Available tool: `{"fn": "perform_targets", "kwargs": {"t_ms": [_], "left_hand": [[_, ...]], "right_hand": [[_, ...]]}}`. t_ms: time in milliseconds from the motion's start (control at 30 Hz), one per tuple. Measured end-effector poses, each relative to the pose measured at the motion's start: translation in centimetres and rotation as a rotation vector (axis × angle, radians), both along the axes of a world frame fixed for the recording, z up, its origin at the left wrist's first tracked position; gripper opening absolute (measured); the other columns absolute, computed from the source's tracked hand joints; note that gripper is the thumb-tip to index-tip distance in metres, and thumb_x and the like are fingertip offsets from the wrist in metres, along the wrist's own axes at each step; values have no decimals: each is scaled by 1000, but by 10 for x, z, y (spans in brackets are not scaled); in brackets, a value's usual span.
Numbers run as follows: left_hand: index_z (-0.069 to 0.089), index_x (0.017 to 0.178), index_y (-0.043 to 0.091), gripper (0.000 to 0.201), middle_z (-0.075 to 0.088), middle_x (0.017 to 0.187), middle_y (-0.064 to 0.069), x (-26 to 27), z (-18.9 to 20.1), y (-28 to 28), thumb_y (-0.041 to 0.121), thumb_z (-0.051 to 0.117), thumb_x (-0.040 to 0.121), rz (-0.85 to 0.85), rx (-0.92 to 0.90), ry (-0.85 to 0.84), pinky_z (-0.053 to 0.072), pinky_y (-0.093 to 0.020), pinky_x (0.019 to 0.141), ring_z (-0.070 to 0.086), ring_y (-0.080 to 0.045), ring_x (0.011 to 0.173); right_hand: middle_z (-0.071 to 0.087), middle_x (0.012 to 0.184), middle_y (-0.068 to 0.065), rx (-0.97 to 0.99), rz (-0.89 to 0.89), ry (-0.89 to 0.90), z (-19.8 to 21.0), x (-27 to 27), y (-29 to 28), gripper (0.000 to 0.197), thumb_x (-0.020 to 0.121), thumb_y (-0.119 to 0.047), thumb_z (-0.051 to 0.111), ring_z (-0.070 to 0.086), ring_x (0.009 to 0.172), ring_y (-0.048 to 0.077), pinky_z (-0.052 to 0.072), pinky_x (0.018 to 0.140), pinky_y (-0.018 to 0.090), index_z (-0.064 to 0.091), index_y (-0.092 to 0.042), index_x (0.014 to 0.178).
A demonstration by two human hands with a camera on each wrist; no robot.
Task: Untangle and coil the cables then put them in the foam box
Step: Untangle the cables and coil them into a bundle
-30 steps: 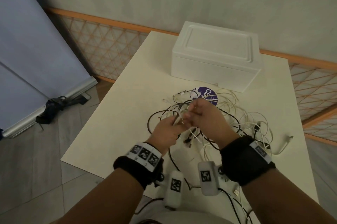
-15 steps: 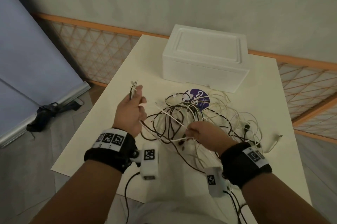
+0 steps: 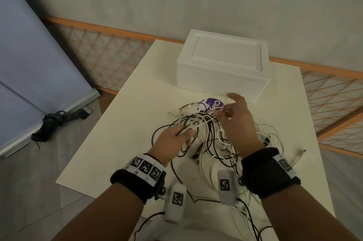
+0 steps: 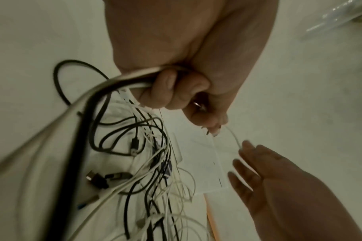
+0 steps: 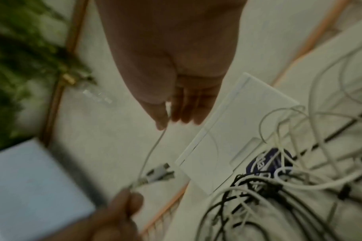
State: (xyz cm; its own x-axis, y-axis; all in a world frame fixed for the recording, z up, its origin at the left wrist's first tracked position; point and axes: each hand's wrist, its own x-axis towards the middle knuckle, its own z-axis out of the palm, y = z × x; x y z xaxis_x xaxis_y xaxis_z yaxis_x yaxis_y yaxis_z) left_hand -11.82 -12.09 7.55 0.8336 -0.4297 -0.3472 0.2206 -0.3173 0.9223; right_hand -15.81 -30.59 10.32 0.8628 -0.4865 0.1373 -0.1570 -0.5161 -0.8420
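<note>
— Both hands came back together over the cables [image 3: 212, 142] since a moment ago, right?
— Yes. Now the left hand [image 3: 172, 140] is curled tight round a bunch of white and black cables.
— And the right hand [image 3: 237, 123]?
— Its fingers are spread out, with one thin white cable [image 5: 153, 150] pinched at the thumb.
— Where's the foam box [image 3: 224, 68]?
— On the worktop [image 3: 121, 123], lid on, just behind the cable pile.
</note>
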Motion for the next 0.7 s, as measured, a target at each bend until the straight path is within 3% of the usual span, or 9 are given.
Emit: {"fn": "perform_targets", "kwargs": {"t_ms": [67, 100, 167, 300, 367, 433, 500, 600, 700], "left_hand": [[72, 83, 13, 13, 55, 56, 8, 6, 2, 2, 23, 65, 90, 49, -9, -20, 31, -15, 46, 41, 1, 41], [71, 80, 14, 10, 55, 53, 10, 8, 3, 2, 20, 68, 87, 57, -13, -41, 33, -14, 47, 43, 1, 42], [71, 79, 12, 6, 57, 53, 11, 11, 6, 3, 15, 71, 84, 52, -34, -86, 37, -12, 49, 46, 2, 45], [71, 85, 9, 3, 54, 54, 8, 12, 8, 8, 12, 70, 84, 215, -178, -24, 31, -11, 41, 38, -1, 39], [70, 83, 10, 3, 48, 58, 2, 12, 6, 13, 13, 69, 85, 249, -235, 46, 24, -16, 38, 29, -6, 39], [66, 75, 10, 10, 42, 59, -1, 11, 5, 17, 11, 70, 84, 172, -249, 106, 19, -18, 39, 24, -8, 42], [64, 68, 13, 16, 40, 55, 2, 10, 7, 18, 8, 70, 83, 135, -271, 144, 18, -19, 39, 23, -9, 43], [62, 77, 7, 12, 42, 57, 4, 14, 6, 22, 12, 70, 83, 319, -330, 206, 18, -21, 40, 24, -8, 40], [49, 72, 12, 22, 44, 61, 1, 19, -3, 28, 12, 58, 93, 536, -431, 421, 24, -19, 38, 27, -7, 36]], "right_hand": [[56, 124, 5, -420, 153, -34, -7, -4, 4, 57, 83, -33, 67, 50, 116, 20, 37, 100, 37, 45, -17, 134], [54, 128, 6, -607, 267, -40, -10, -5, 9, 54, 84, -37, 62, 48, 120, 24, 35, 103, 40, 49, -16, 131], [62, 120, 4, -721, 455, 22, -17, -6, 19, 39, 88, -37, 56, 57, 113, 24, 37, 102, 41, 60, -17, 121], [67, 97, -1, -470, 424, 155, -16, -12, 22, 27, 94, -34, 54, 61, 90, 18, 45, 79, 30, 61, -22, 117], [64, 96, -3, -467, 494, 155, -13, -13, 25, 27, 90, -33, 60, 56, 87, 13, 43, 80, 26, 62, -18, 113], [62, 96, 0, -493, 558, 58, -16, -11, 27, 20, 89, -28, 62, 56, 89, 17, 45, 82, 29, 65, -13, 102], [63, 87, 1, -424, 575, 60, -15, -11, 32, 14, 93, -25, 56, 58, 82, 19, 49, 75, 35, 64, -13, 90], [66, 72, -2, -113, 487, 193, -6, -12, 37, 19, 97, -27, 49, 62, 63, 14, 52, 64, 33, 56, -23, 79], [68, 67, -2, 43, 313, 151, 1, -12, 38, 19, 98, -28, 48, 62, 54, 13, 50, 55, 21, 57, -23, 82]]}}
